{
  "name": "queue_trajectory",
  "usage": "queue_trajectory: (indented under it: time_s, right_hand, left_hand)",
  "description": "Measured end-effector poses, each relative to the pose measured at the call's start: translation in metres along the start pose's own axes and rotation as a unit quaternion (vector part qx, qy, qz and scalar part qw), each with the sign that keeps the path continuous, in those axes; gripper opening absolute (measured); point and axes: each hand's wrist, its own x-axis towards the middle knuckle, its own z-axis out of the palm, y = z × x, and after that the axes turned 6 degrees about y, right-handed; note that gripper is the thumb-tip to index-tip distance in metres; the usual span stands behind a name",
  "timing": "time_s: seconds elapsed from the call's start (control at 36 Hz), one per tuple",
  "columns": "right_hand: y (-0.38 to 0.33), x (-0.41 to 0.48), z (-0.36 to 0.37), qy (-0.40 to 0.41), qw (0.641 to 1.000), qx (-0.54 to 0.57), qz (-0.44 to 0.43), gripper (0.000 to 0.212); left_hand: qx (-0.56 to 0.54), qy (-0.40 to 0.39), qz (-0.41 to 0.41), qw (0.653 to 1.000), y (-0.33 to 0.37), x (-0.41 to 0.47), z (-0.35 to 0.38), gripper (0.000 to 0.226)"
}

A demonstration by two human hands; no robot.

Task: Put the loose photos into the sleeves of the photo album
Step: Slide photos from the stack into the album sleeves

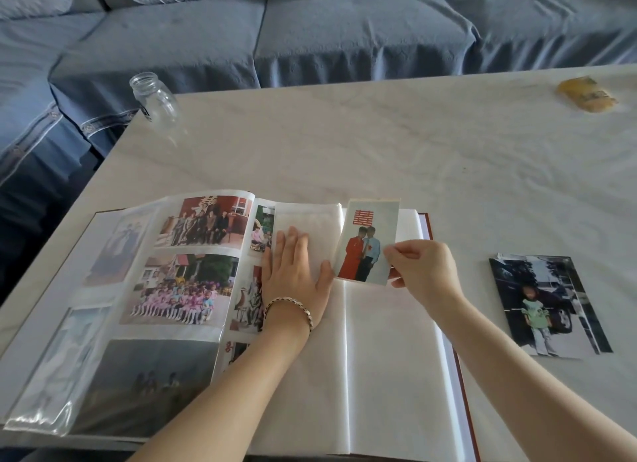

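1. White marbled tabletop (379,144), with a blue sofa (344,30) behind it, carries the open photo album (386,358).
2. Fingers straight, the left hand (293,275) presses flat on an empty sleeve (310,220) of the album's right page.
3. Just right of that hand's thumb, the right hand (424,268) pinches the edge of a photo of two people (365,244), held over the page.
4. Further right of the right hand, a stack of loose photos (548,303) lies on the tabletop, apart from the album.
5. Well beyond the left hand stands a glass jar (155,99).
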Motion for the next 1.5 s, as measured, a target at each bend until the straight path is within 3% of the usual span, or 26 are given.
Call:
queue_trajectory:
  time_s: [0.19, 0.61, 0.75, 0.92, 1.11, 1.33, 1.5]
  right_hand:
    - [0.008, -0.008, 0.008, 0.061, 0.997, 0.014, -0.050, 0.012]
    - [0.016, -0.003, 0.007, -0.049, 0.995, 0.022, 0.082, 0.011]
    - [0.010, 0.010, 0.012, -0.072, 0.995, -0.040, 0.061, 0.014]
    - [-0.003, 0.013, 0.032, -0.095, 0.994, -0.041, 0.032, 0.016]
    - [-0.006, 0.001, 0.050, -0.025, 0.999, -0.006, -0.032, 0.018]
    - [-0.006, 0.003, 0.050, -0.055, 0.995, 0.050, 0.067, 0.005]
    - [-0.015, -0.001, 0.057, -0.083, 0.996, -0.011, 0.040, 0.019]
  left_hand:
    - [0.003, -0.002, 0.003, 1.000, -0.002, 0.000, 0.002, 0.060]
    - [-0.002, 0.021, 0.018, 1.000, -0.005, 0.001, 0.005, 0.046]
    - [-0.006, 0.011, 0.013, 1.000, -0.005, 0.000, 0.004, 0.046]
    - [-0.021, 0.016, 0.009, 1.000, -0.003, -0.001, 0.001, 0.045]
    - [-0.102, 0.045, -0.009, 0.994, -0.003, -0.003, -0.001, 0.042]
    - [-0.153, 0.076, -0.016, 0.985, -0.002, -0.004, -0.002, 0.038]
    - [-0.162, 0.082, -0.022, 0.983, -0.003, -0.003, 0.000, 0.037]
